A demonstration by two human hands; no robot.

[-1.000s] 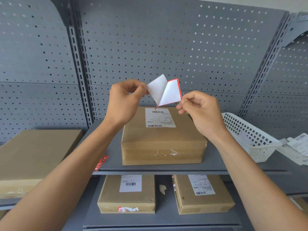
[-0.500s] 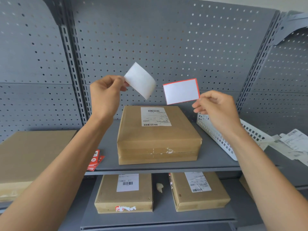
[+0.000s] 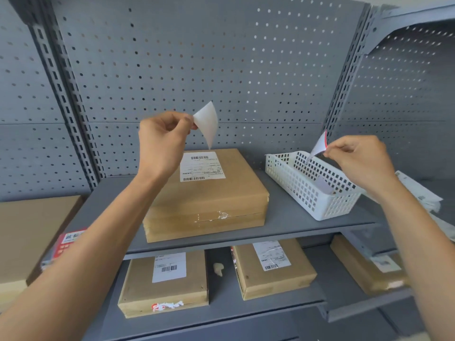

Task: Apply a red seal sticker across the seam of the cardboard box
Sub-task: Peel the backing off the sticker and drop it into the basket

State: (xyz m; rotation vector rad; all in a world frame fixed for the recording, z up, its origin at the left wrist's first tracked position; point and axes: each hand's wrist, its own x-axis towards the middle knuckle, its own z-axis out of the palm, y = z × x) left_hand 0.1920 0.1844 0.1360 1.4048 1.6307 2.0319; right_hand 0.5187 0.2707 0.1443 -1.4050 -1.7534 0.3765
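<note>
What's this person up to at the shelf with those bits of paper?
A person is getting a seal sticker ready for the cardboard box on the grey shelf. The left hand pinches a plain white sheet, apparently the peeled backing. The right hand pinches the red-edged sticker over the white basket. Nothing is on the box's front seam yet, only scraps of old tape.

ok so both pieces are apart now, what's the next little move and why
Probably let the right hand drop its red-edged white piece into the white plastic basket just below it. The left hand pinches the other white sheet, and the brown cardboard box seam is bare.
</note>
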